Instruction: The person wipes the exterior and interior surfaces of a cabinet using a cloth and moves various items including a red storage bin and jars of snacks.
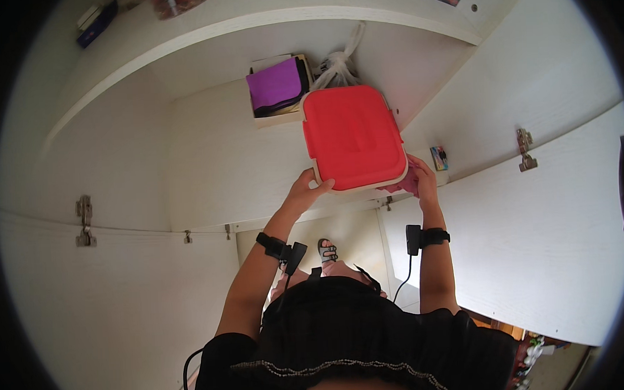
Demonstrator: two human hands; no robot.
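Note:
A container with a red lid (356,136) and a pale rim is in front of me, over the cabinet shelf (218,162). My left hand (309,190) grips its near left corner, with the thumb on the rim. At the near right corner is my right hand (424,178), its fingers around a crumpled pink cloth (407,183) close against the container. Whether those fingers also bear on the container is hidden. Just behind the lid stand a knotted translucent plastic bag (338,67) and an open box (278,120) with a folded purple cloth (274,84) in it.
A small colourful box (439,158) lies right of my right hand. White cabinet doors stand open at left (115,305) and right (524,229), with metal hinges (526,150). An upper shelf edge (285,18) curves overhead. A cable (405,279) hangs from my right wrist strap.

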